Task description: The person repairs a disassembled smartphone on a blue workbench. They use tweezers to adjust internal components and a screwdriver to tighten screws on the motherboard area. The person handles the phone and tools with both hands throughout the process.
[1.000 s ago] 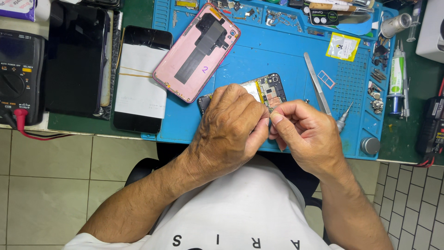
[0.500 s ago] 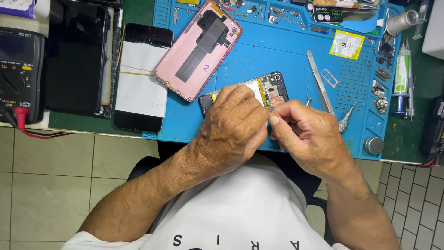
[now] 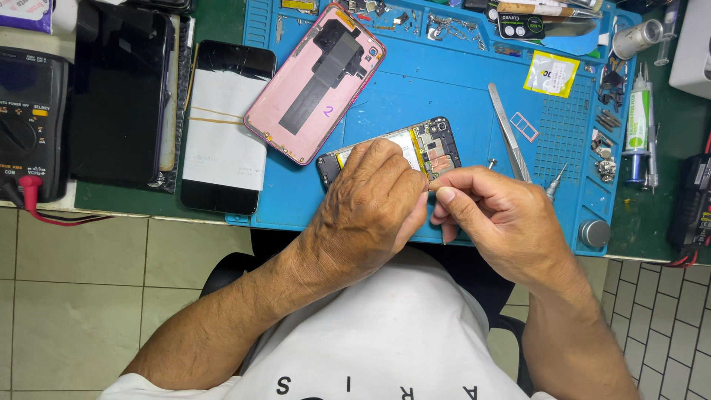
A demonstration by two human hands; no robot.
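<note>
An opened black phone (image 3: pixel 433 146) with its insides showing lies on the blue work mat (image 3: pixel 444 89). My left hand (image 3: pixel 370 207) grips it from above, covering its near half. My right hand (image 3: pixel 496 215) sits just right of it, thumb and forefinger pinched at the phone's near right edge; whatever small thing is pinched is too small to tell. A screwdriver (image 3: pixel 554 181) pokes out from behind my right hand, and metal tweezers (image 3: pixel 507 133) lie on the mat just beyond it.
A pink phone back cover (image 3: pixel 315 81) lies on the mat's left. A black phone with white paper banded to it (image 3: pixel 222 126) and a dark tablet (image 3: pixel 122 89) lie further left, beside a multimeter (image 3: pixel 26 118). Glue tubes (image 3: pixel 637 122), a yellow packet (image 3: pixel 552 72) and small parts are right.
My hands and the phone stay nearly where they were; the fingers of my right hand have shifted slightly at the phone's edge.
</note>
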